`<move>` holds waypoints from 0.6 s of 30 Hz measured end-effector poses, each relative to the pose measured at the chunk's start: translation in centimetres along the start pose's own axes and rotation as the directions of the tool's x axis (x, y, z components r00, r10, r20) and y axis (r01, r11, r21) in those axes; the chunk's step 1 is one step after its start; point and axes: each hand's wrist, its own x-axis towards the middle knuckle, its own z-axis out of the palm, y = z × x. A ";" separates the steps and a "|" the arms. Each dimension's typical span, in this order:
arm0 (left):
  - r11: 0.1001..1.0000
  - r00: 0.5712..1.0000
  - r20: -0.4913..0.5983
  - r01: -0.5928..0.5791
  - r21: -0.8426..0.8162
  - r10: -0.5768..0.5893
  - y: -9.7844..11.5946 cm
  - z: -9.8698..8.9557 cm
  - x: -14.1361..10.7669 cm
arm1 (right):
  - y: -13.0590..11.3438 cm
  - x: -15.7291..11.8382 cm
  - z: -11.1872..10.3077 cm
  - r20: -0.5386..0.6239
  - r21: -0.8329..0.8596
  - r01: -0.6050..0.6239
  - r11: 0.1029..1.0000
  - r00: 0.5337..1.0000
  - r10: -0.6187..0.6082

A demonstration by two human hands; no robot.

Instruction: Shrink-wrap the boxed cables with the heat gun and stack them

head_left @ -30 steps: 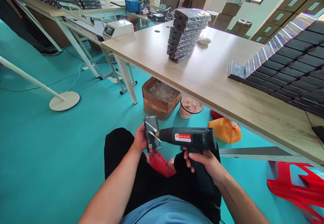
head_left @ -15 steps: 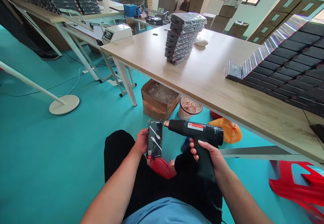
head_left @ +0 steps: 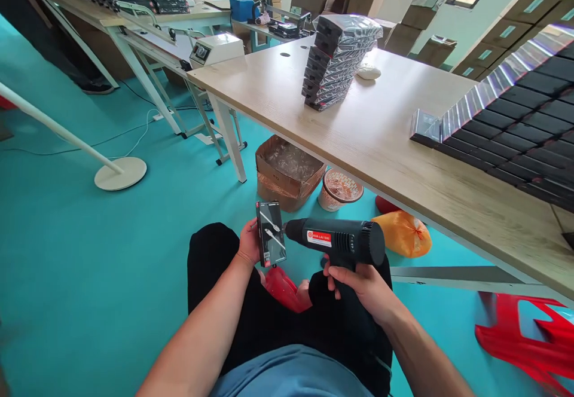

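Left hand (head_left: pixel 250 241) clamped on the small black box (head_left: pixel 271 235), gripping its left edge; box roughly upright, printed cable side facing the wearer. Right hand (head_left: pixel 361 280) closed round the handle of the dark heat gun (head_left: pixel 336 238), red label on barrel, nozzle aimed left at the box; touching or just short of it, can't tell. Hands apart, box and barrel between them.

Beyond the hands, open carton (head_left: pixel 287 191) with clear plastic inside, patterned basket (head_left: pixel 329 199) just right of it. Orange bag (head_left: pixel 403 235) on floor, beyond and right of right hand. Wooden-top table (head_left: pixel 381 128) ahead of both hands, holding a leaning stack of wrapped boxes (head_left: pixel 336 62) and, farther right, a bigger pile of black boxes (head_left: pixel 520 110). Red plastic item (head_left: pixel 506 325) on floor, well right of right hand. Round white stand base (head_left: pixel 120 174) well left of left hand.
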 end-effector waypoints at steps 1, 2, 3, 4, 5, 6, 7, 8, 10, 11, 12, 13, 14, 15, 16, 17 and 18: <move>0.999 1.000 -0.002 -0.029 -0.027 0.029 0.1 0.0 0.0 | 0.2 -0.3 0.1 -0.002 -0.011 -0.014 1.000 1.000 0.014; 0.998 0.999 -0.002 -0.051 -0.047 0.051 0.3 0.0 -0.1 | 0.4 -0.5 0.2 0.031 -0.031 -0.041 0.999 0.999 0.042; 0.996 0.997 0.007 -0.073 -0.061 0.073 0.4 0.0 -0.1 | 0.7 -0.8 0.3 0.078 -0.054 -0.066 0.996 0.995 0.070; 0.993 0.996 0.020 -0.090 -0.073 0.092 0.4 0.1 -0.2 | 1.1 -1.0 0.4 0.116 -0.073 -0.080 0.994 0.989 0.089; 0.991 0.994 0.033 -0.103 -0.082 0.106 0.5 0.2 -0.3 | 1.4 -1.2 0.6 0.126 -0.077 -0.078 0.994 0.988 0.088; 0.990 0.992 0.045 -0.112 -0.091 0.116 0.4 0.4 -0.3 | 1.7 -1.3 0.7 0.105 -0.063 -0.058 0.996 0.992 0.065; 0.989 0.991 0.057 -0.113 -0.098 0.119 0.4 0.5 -0.4 | 1.9 -1.4 0.9 0.063 -0.037 -0.025 0.999 0.998 0.027; 0.989 0.991 0.066 -0.109 -0.104 0.116 0.3 0.6 -0.4 | 2.0 -1.5 1.0 0.019 -0.009 0.010 1.000 1.000 -0.009; 0.989 0.992 0.078 -0.093 -0.113 0.103 0.2 0.8 -0.5 | 2.0 -1.6 1.1 -0.008 0.043 0.034 0.999 0.999 -0.033; 0.990 0.992 0.081 -0.083 -0.114 0.092 0.1 0.8 -0.5 | 1.9 -1.6 1.0 0.018 0.069 0.019 0.997 1.000 -0.020; 0.991 0.993 0.086 -0.073 -0.114 0.084 0.1 0.8 -0.4 | 1.8 -1.7 0.9 0.053 0.098 -0.005 0.995 0.999 0.000; 0.992 0.993 0.092 -0.065 -0.113 0.075 0.0 0.7 -0.4 | 1.6 -1.7 0.7 0.076 0.135 -0.028 0.990 0.997 0.017; 0.993 0.993 0.098 -0.053 -0.107 0.064 0.0 0.7 -0.3 | 1.5 -1.6 0.4 0.074 0.185 -0.041 0.982 0.997 0.028; 0.995 0.994 0.104 -0.037 -0.096 0.047 -0.1 0.6 -0.2 | 1.3 -1.4 0.1 0.049 0.247 -0.045 0.968 0.998 0.034; 0.996 0.993 0.110 -0.020 -0.081 0.029 -0.2 0.5 -0.2 | 1.2 -1.1 -0.4 0.011 0.317 -0.045 0.947 0.999 0.044; 0.998 0.993 0.118 -0.008 -0.066 0.016 -0.2 0.4 -0.3 | 1.1 -0.8 -0.8 -0.027 0.389 -0.046 0.920 0.998 0.061; 0.999 0.992 0.123 0.001 -0.052 0.005 -0.3 0.3 -0.3 | 1.1 -0.4 -1.3 -0.053 0.455 -0.049 0.889 0.995 0.083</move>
